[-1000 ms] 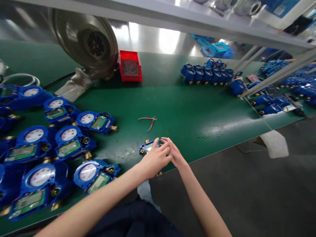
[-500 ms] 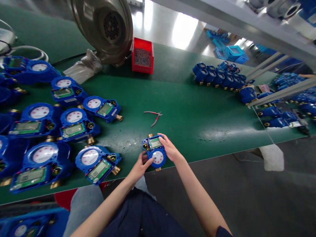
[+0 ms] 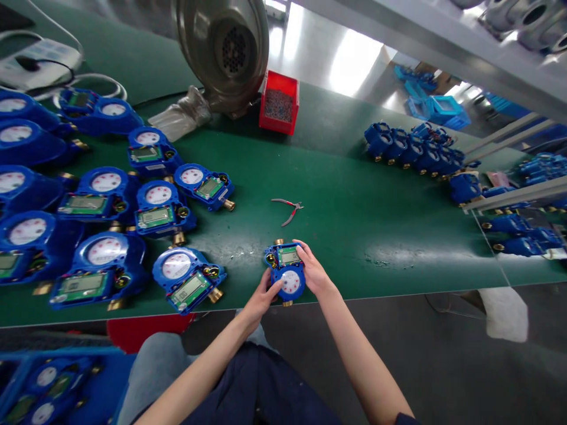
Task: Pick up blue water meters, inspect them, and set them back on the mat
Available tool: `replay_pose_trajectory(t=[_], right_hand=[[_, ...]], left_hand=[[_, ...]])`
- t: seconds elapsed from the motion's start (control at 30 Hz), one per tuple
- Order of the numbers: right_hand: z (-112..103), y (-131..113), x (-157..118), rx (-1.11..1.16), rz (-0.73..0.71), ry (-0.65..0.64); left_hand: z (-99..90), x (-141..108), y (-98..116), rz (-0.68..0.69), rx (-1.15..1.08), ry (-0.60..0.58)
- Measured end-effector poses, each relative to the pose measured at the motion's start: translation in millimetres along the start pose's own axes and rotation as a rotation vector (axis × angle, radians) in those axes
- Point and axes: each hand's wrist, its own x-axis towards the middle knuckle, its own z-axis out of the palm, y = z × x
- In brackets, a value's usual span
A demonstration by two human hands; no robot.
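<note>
I see the blue water meter (image 3: 286, 273) at the near edge of the green table (image 3: 354, 224), its long axis pointing away from me, display end far, white dial end near. My left hand (image 3: 261, 300) grips the near dial end from below-left, thumb resting by the dial. My right hand (image 3: 312, 273) clasps the right flank, fingers reaching up beside the display. Both hands touch it; neither is nearer. The pliers (image 3: 289, 209) lie just beyond, probably shut, though they look too small to tell.
</note>
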Motion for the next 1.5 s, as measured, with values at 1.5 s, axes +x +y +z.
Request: replay_pose_trajectory(t=[1.5], right_hand=[[353,274,-378,-0.426,0.412,-0.883]], left_hand=[[-166.9,-508,-192,0.689,-0.940,0.833]])
